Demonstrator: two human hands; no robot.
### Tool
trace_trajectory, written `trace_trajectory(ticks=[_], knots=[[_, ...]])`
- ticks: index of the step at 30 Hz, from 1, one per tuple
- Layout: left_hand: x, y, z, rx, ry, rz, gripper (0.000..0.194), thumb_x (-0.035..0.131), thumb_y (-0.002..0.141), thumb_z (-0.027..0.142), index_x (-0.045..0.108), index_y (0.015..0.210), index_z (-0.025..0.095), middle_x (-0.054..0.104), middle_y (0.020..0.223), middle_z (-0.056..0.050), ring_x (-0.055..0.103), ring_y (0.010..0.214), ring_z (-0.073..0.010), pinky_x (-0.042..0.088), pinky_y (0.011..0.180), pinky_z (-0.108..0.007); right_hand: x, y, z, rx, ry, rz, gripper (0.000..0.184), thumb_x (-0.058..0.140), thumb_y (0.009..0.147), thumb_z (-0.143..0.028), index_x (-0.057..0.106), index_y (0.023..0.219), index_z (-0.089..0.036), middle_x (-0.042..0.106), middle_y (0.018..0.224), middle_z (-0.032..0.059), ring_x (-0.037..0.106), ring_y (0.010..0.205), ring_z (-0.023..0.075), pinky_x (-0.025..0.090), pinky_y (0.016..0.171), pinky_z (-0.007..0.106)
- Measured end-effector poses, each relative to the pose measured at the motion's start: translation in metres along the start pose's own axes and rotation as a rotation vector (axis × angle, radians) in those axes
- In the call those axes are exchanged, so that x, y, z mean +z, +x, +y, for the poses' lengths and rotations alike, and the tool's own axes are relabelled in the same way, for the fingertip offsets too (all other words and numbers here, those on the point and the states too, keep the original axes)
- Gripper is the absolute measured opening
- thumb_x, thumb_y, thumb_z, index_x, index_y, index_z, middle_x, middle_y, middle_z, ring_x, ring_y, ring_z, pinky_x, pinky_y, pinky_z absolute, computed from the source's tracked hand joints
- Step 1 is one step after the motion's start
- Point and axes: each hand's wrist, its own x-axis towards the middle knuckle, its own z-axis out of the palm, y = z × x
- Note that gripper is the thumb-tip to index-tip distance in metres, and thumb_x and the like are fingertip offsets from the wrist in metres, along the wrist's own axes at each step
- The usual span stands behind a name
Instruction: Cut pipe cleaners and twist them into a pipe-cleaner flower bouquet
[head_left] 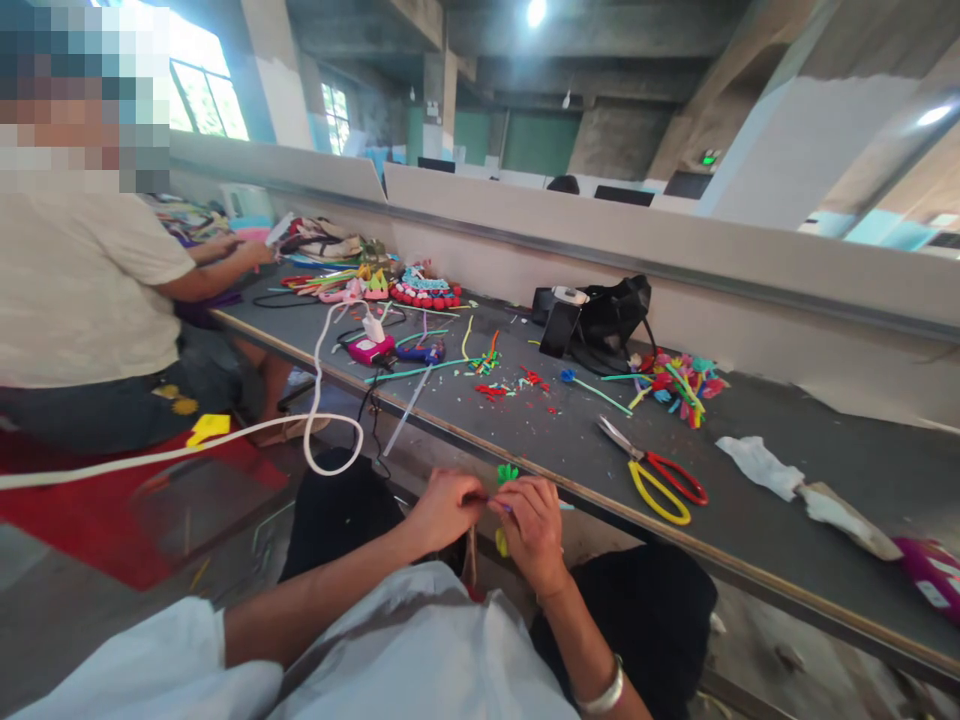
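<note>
My left hand and my right hand meet over my lap, just off the table's front edge, fingers closed in pinches. A small purple strip shows between them, its ends hidden by the fingers. Above my right fingers a green flower-like piece sticks out, and below them hangs a yellow piece; both seem to belong to what my right hand holds. Scissors with one red and one yellow handle lie partly open on the table, right of my hands. Red and green clippings are scattered beyond.
A glue gun, a magenta box with a white plug and a looping white cable lie left. Colourful fuzzy flowers, a black bag and crumpled tissue are right. A co-worker sits at the left.
</note>
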Motion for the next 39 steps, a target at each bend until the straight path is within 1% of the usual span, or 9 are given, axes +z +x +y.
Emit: trace_trajectory(ticks=[4, 9, 15, 19, 24, 27, 30, 34, 39], knots=[[0.003, -0.003, 0.005, 0.185, 0.261, -0.001, 0.019, 0.053, 0.073, 0.007, 0.065, 0.063, 0.019, 0.062, 0.062, -0.003, 0.056, 0.075, -0.0194, 0.033, 0.09, -0.041, 0.004, -0.004, 0.002, 0.099, 0.048, 0.01, 0.017, 0.057, 0.094, -0.024, 0.066, 0.08, -0.022, 0.068, 0.083, 0.0037, 0.055, 0.085, 0.0206, 0.041, 0.08, 0.037], [0.001, -0.008, -0.003, 0.405, 0.302, -0.029, 0.019, 0.054, 0.077, 0.007, 0.064, 0.067, 0.019, 0.061, 0.069, -0.003, 0.057, 0.08, -0.0178, 0.027, 0.101, -0.044, 0.013, -0.008, 0.002, 0.252, 0.124, -0.006, 0.02, 0.059, 0.093, -0.028, 0.063, 0.074, -0.021, 0.065, 0.079, 0.0028, 0.055, 0.082, 0.0206, 0.039, 0.078, 0.035], [-0.007, -0.005, -0.015, 0.481, 0.35, 0.008, 0.017, 0.054, 0.088, 0.016, 0.068, 0.08, 0.021, 0.066, 0.077, -0.003, 0.058, 0.091, -0.0185, 0.018, 0.11, -0.046, 0.019, -0.004, 0.01, 0.407, 0.289, -0.07, 0.019, 0.063, 0.088, -0.036, 0.065, 0.075, -0.022, 0.067, 0.079, 0.0021, 0.058, 0.08, 0.02, 0.041, 0.077, 0.032], [-0.007, -0.003, -0.013, 0.546, 0.479, 0.063, 0.02, 0.051, 0.092, 0.021, 0.068, 0.082, 0.022, 0.067, 0.072, -0.002, 0.057, 0.093, -0.019, 0.012, 0.114, -0.05, 0.016, -0.003, 0.013, 0.516, 0.413, -0.111, 0.025, 0.06, 0.09, -0.039, 0.065, 0.074, -0.021, 0.064, 0.069, 0.0001, 0.058, 0.067, 0.0169, 0.043, 0.066, 0.027], [-0.004, -0.002, -0.014, 0.68, 0.606, 0.136, 0.024, 0.046, 0.093, 0.013, 0.067, 0.088, 0.023, 0.064, 0.065, 0.0, 0.057, 0.101, -0.0183, 0.009, 0.116, -0.051, 0.015, -0.003, 0.014, 0.628, 0.557, -0.125, 0.029, 0.058, 0.09, -0.043, 0.067, 0.077, -0.018, 0.063, 0.065, -0.0008, 0.058, 0.061, 0.0149, 0.044, 0.059, 0.024], [-0.002, -0.001, -0.018, 0.753, 0.623, 0.208, 0.023, 0.046, 0.093, 0.011, 0.066, 0.1, 0.021, 0.064, 0.066, 0.001, 0.057, 0.104, -0.0179, 0.009, 0.116, -0.052, 0.016, -0.002, 0.017, 0.674, 0.622, -0.129, 0.033, 0.06, 0.088, -0.046, 0.071, 0.077, -0.017, 0.064, 0.065, -0.0001, 0.059, 0.061, 0.0148, 0.044, 0.058, 0.023], [-0.002, -0.001, -0.019, 0.795, 0.634, 0.211, 0.023, 0.047, 0.093, 0.011, 0.064, 0.106, 0.02, 0.063, 0.065, 0.002, 0.057, 0.105, -0.0177, 0.008, 0.117, -0.053, 0.018, -0.002, 0.018, 0.717, 0.677, -0.145, 0.034, 0.062, 0.085, -0.048, 0.072, 0.081, -0.017, 0.065, 0.065, 0.0001, 0.058, 0.055, 0.0141, 0.044, 0.052, 0.023], [-0.004, -0.002, -0.016, 0.806, 0.617, 0.192, 0.018, 0.048, 0.092, 0.012, 0.064, 0.09, 0.021, 0.063, 0.065, 0.002, 0.057, 0.105, -0.0164, 0.007, 0.118, -0.052, 0.022, -0.005, 0.018, 0.747, 0.711, -0.165, 0.034, 0.063, 0.085, -0.048, 0.071, 0.097, -0.018, 0.067, 0.066, 0.0001, 0.06, 0.053, 0.0145, 0.046, 0.051, 0.024], [0.0, -0.003, -0.015, 0.731, 0.582, 0.172, 0.017, 0.05, 0.089, 0.012, 0.061, 0.079, 0.02, 0.06, 0.061, 0.002, 0.056, 0.096, -0.0174, 0.009, 0.117, -0.052, 0.02, -0.005, 0.019, 0.736, 0.691, -0.17, 0.038, 0.063, 0.086, -0.046, 0.066, 0.113, -0.02, 0.069, 0.072, 0.0007, 0.063, 0.058, 0.0159, 0.051, 0.057, 0.026]])
